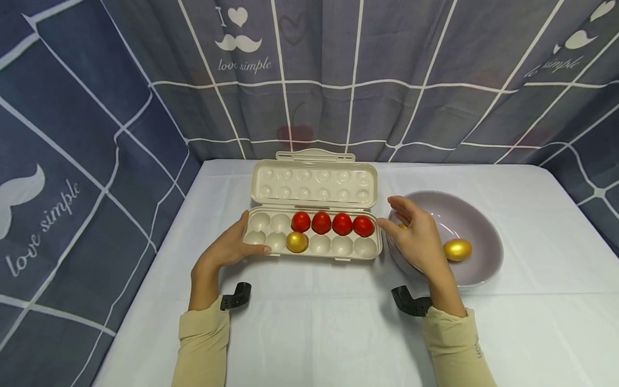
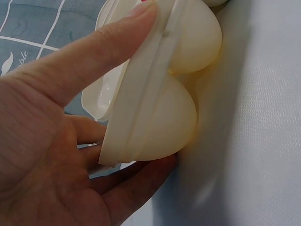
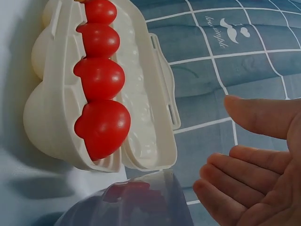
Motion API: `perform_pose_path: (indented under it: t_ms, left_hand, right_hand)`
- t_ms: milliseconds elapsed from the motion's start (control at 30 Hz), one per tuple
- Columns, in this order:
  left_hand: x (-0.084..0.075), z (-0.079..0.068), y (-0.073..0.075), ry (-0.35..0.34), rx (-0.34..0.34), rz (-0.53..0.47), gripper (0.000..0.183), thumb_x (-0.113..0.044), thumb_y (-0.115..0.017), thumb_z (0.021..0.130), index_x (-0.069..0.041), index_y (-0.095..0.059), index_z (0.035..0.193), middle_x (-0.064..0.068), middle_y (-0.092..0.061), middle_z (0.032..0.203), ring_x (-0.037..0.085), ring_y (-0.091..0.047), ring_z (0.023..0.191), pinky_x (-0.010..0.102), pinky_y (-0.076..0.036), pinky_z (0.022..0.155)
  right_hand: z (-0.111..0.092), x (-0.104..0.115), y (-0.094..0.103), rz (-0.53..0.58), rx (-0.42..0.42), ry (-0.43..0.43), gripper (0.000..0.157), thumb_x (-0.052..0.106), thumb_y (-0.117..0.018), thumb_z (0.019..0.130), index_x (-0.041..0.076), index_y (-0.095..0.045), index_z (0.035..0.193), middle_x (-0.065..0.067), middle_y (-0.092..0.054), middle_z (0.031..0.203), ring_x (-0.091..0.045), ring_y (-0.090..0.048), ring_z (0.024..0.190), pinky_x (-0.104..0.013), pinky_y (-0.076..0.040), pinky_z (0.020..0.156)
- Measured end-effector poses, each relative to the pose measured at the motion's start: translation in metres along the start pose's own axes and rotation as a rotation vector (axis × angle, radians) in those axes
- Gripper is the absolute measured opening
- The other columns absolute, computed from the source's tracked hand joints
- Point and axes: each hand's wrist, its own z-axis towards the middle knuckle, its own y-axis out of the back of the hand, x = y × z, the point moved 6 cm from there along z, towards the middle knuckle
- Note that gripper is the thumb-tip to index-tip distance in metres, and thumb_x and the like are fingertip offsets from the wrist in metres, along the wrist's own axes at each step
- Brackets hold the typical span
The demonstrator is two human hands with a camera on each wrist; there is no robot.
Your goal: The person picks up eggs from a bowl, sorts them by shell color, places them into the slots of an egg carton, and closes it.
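Note:
A cream plastic egg carton [image 1: 319, 257] lies on the table with its lid [image 1: 314, 185] folded back. Several red eggs [image 1: 342, 224] fill the right part of its back row, and one gold egg [image 1: 297, 242] sits in the front row, third cup from the left. My left hand [image 1: 232, 242] grips the carton's left end, thumb along the front rim and fingers around the end, as the left wrist view shows. Beside the right end, over the bowl's left rim, my right hand [image 1: 418, 234] is held with fingers extended and nothing in it; its open palm [image 3: 268, 197] shows in the right wrist view.
A greyish-purple bowl [image 1: 476, 269] stands to the right of the carton. It contains a gold egg [image 1: 457, 249], and a bit of gold shows behind my right hand. White cloth [image 1: 309, 333] covers the table, and grey checked curtains [image 1: 319, 59] hang behind and at the sides.

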Motion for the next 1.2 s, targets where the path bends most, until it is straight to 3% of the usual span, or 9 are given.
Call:
perform_pose_path:
  t_ms: [367, 900, 1200]
  left_hand:
    - [0.000, 0.000, -0.003, 0.043, 0.003, 0.007, 0.114, -0.023, -0.083, 0.079, 0.003, -0.004, 0.156, 0.026, -0.029, 0.155, 0.038, -0.031, 0.138, 0.057, -0.021, 0.113]
    - [0.000, -0.001, -0.002, 0.066, -0.001, 0.014, 0.115, -0.024, -0.084, 0.078, 0.004, -0.003, 0.156, 0.025, -0.024, 0.157, 0.038, -0.025, 0.142, 0.056, -0.018, 0.114]
    - [-0.001, 0.000, -0.001, 0.046, -0.007, 0.009, 0.114, -0.022, -0.084, 0.077, 0.003, -0.006, 0.156, 0.024, -0.029, 0.155, 0.037, -0.030, 0.139, 0.056, -0.020, 0.114]
  right_hand:
    - [-0.005, -0.009, 0.020, -0.063, -0.070, -0.059, 0.040, 0.001, -0.072, 0.086, -0.011, -0.060, 0.123, -0.027, -0.062, 0.121, -0.042, -0.058, 0.117, -0.044, -0.045, 0.098]
    - [-0.005, -0.021, 0.029, -0.224, -0.006, -0.139, 0.042, 0.010, -0.069, 0.085, -0.010, -0.060, 0.122, -0.029, -0.064, 0.116, -0.044, -0.059, 0.110, -0.054, -0.044, 0.095]
    - [-0.004, -0.030, 0.026, -0.223, 0.063, -0.181, 0.051, 0.016, -0.071, 0.087, -0.010, -0.056, 0.128, -0.029, -0.061, 0.123, -0.044, -0.056, 0.117, -0.054, -0.041, 0.099]
